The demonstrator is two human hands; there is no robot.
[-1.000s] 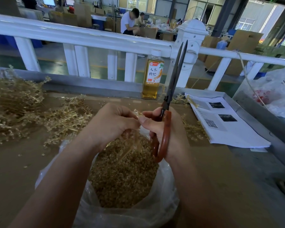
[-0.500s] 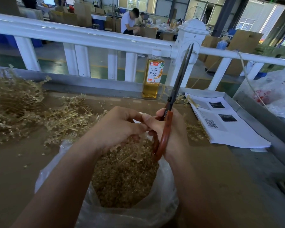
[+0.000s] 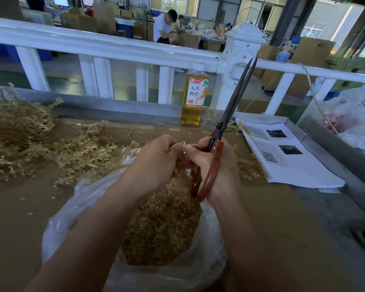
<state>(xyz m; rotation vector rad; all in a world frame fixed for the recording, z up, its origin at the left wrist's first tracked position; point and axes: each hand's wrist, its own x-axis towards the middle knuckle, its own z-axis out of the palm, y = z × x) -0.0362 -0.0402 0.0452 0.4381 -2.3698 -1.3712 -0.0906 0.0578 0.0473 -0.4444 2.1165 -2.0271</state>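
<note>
Over the last second the scissors (image 3: 232, 108) have swung. Their dark blades stood nearly straight up at the middle of the frame and now lean toward the upper right, across the white post of the railing (image 3: 114, 47). The tips are almost together, with only a sliver between them. The hands have kept close together over the plastic bag (image 3: 67, 211). I read that as no cut under way: the blades are only being carried while the fingers do the stripping, so the work is at the picking stage.

The left hand (image 3: 156, 163) sits just left of centre, knuckles up and fingers curled under. It pinches a small sprig (image 3: 182, 143), most of it hidden by the fingers. The right hand (image 3: 215, 165) touches it from the right. Its fingers are wrapped through the orange handle loops and clamped on the scissors, and its thumb reaches across to the left fingertips.

Below the hands, the lower centre of the bag holds a heap of loose golden bits (image 3: 162, 228) — there is a blur just under the fingers, perhaps more dropping in, though I cannot tell. The unpicked sprigs (image 3: 19, 140) lie piled at the left edge on the brown table (image 3: 19, 218). A bottle (image 3: 194, 98) stands at the railing above centre, and papers (image 3: 293, 165) lie at the right.
</note>
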